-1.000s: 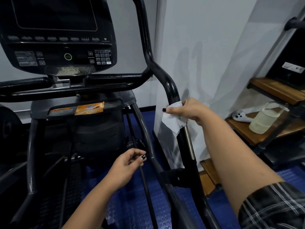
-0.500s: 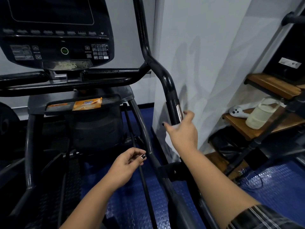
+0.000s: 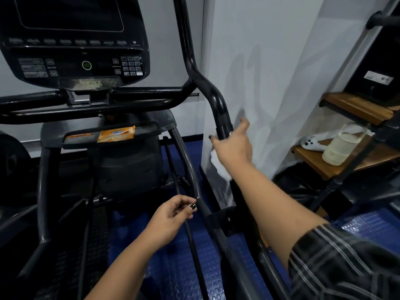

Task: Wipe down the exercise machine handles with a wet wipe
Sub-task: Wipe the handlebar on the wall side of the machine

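Observation:
The exercise machine's black upright handle [image 3: 216, 100] curves down at centre right. My right hand [image 3: 234, 146] wraps it at a joint with a small metal stud, thumb on the left and fingers on the right. It presses a white wet wipe [image 3: 219, 167] to the bar; only a crumpled corner hangs out below the palm. My left hand [image 3: 171, 217] hovers lower, near a slanted frame tube, fingers loosely curled and holding nothing. A black horizontal handlebar [image 3: 147, 92] runs under the console [image 3: 73, 40].
An orange wipes pack [image 3: 116, 133] lies on the machine's tray. A white wall panel [image 3: 270, 61] stands close behind the handle. Wooden shelves [image 3: 355, 109] at right hold a pale jug [image 3: 339, 148] and a white controller [image 3: 310, 144]. The floor is blue studded matting.
My right hand turned from a sideways grip to reaching along the bar, slid down, then back up to the joint. The wipe is now mostly hidden. My left hand stayed put.

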### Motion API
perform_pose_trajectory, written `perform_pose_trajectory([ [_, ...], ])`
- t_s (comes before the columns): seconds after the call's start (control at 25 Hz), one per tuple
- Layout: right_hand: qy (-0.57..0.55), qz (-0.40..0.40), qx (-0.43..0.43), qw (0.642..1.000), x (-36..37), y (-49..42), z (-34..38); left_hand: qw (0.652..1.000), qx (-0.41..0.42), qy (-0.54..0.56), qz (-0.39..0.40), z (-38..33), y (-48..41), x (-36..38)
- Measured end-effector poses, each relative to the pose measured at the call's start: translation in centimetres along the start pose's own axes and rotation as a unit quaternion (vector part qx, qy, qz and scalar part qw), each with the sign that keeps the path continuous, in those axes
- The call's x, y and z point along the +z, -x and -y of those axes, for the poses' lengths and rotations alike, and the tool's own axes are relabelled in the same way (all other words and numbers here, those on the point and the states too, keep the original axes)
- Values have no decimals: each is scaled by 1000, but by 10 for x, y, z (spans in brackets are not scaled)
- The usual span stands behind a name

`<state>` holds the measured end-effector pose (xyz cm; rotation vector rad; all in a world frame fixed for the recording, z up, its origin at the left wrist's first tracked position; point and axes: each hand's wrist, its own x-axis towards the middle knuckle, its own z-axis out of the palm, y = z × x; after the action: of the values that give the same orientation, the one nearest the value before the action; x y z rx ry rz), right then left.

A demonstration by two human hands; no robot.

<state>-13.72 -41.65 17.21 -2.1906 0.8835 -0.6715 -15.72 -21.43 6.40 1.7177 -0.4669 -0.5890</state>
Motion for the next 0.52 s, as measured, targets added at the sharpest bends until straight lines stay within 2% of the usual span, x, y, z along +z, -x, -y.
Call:
perform_pose_trajectory([
  [0.08,-27,4,-14,1000,-2,-16,19,1000,-1,2,-5,3,5,-2],
  [0.16,-70,48,-56,995,-11,-20,25,1000,1,11,-16,6,10,-2],
  [0.24,-121,96,-102,983,-17,-12,16,999,2,27,-28,9,14,-1],
  [0.36,-120,101,-161,974,-13,13,-21,999,10,35,-33,11,16,3],
  [0.52,-105,162,-121,974,-17,49,-73,999,10,23,-22,17,13,8],
])
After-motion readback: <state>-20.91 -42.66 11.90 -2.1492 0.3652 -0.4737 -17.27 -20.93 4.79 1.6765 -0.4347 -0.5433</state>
